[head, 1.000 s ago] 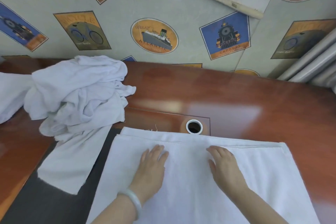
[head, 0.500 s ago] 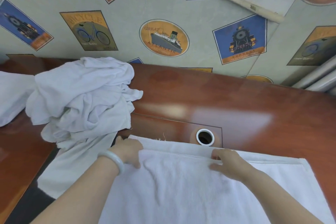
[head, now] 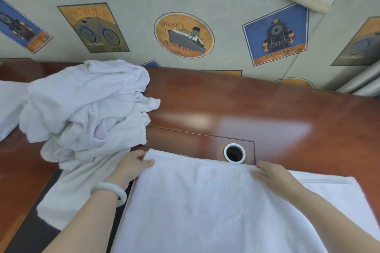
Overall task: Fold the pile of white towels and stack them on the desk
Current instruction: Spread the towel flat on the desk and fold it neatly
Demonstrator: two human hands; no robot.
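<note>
Towel (head: 205, 201) spread on the desk (head: 267, 119) at lower centre is now pinched along its far edge, left hand (head: 131, 167) at the corner and right hand (head: 273, 176) midway, where both palms pressed flat a second ago, so the next fold seems to be starting.

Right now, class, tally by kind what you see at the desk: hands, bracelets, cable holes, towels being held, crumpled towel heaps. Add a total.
Hands: 2, left hand and right hand
Bracelets: 1, bracelet on the left wrist
Cable holes: 1, cable hole
Towels being held: 1, held towel
Crumpled heaps: 1, crumpled heap
Total: 6
</note>
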